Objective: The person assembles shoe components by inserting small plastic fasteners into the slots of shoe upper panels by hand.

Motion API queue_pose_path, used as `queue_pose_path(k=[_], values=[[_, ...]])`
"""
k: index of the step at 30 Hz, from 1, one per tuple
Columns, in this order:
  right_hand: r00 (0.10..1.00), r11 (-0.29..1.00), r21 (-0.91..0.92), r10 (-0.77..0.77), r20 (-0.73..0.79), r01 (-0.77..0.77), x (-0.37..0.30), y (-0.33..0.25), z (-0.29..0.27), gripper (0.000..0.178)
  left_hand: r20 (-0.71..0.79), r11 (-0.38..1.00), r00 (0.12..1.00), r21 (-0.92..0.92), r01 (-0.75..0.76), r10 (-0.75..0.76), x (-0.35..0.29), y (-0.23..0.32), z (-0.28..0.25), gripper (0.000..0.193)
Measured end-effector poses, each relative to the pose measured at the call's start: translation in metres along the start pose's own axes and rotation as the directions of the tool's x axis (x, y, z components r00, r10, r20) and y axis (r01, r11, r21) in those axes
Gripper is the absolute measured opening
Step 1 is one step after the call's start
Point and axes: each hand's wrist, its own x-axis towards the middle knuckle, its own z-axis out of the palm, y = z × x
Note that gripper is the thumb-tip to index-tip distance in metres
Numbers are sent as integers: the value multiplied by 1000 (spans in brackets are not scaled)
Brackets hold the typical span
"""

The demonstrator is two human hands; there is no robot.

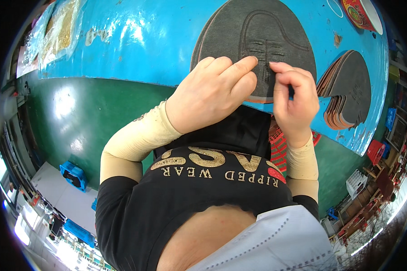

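Both hands are over a large dark grey rounded flat piece (pixel 226 31) with a stitched, raised shoe-and-lace pattern, which tops a stack on the blue table. My left hand (pixel 217 90) is closed over its near left part, knuckles up, index fingertip by the raised lace pattern. My right hand (pixel 298 95) is closed in a pinch, thumb and index finger together just right of that pattern. The two sets of fingertips are a small gap apart. What either pinch holds, if anything, is too small or hidden to make out.
To the right, a fanned stack of smaller dark grey pieces (pixel 355 86) with brownish edges lies on the blue table (pixel 158 40). A red bowl-like container (pixel 362 16) is at the far right. Clear plastic bags (pixel 61 34) lie far left. A red plastic basket (pixel 279 144) shows below the table edge.
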Motion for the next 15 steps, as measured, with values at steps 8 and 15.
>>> queue_pose_path(k=[8,15], values=[[986,952,-258,-156,61,167,2,-2,8,28,5,1000,1000,11,3,-3,2,7,-5,23],[976,931,-293,-214,44,218,2,-2,8,29,-4,999,1000,52,1,-1,3,8,-5,20]])
